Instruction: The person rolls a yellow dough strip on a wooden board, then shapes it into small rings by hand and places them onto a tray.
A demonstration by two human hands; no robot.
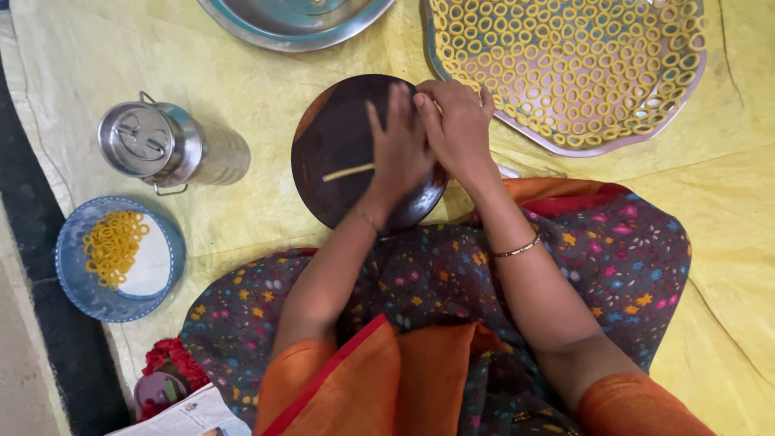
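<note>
Nearest you, by your knee, a folded sheet of printed paper (190, 416) lies flat on the yellow sheet (242, 89), and a blue plate (77, 287) of finished yellow rings (113, 246) sits at your left, likely to keep them apart. Over your lap, the dark round board (335, 153) carries the dough strip (349, 171); your left hand (400, 153) lies flat, fingers together, on its end, while your right hand (456, 129) curls beside it, its fingertips hidden, so I cannot tell what they pinch. Farther off stand an unlabelled steel tin (165, 145), a steel bowl (295, 20) and a broad tray (686, 89) where rings lie in a single layer, probably to dry.
</note>
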